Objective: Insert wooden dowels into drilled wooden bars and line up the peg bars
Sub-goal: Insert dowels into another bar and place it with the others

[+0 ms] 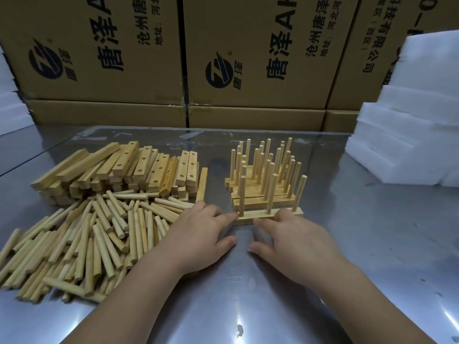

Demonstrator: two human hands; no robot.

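Observation:
A peg bar (260, 214) with three upright dowels lies nearest to me on the metal table, just in front of a row of several finished peg bars (260, 175). My left hand (198, 234) has its fingertips against the bar's left end. My right hand (295, 234) rests its fingers on the bar's front edge, fingers spread. Neither hand closes around anything. To the left lie a heap of loose dowels (87, 239) and, behind it, a stack of drilled bars (124, 167).
The steel table (372, 244) is shiny. Cardboard boxes (248, 58) form a wall along its back edge. White foam blocks (409, 135) are stacked at the right, and more foam (10, 105) shows at the far left.

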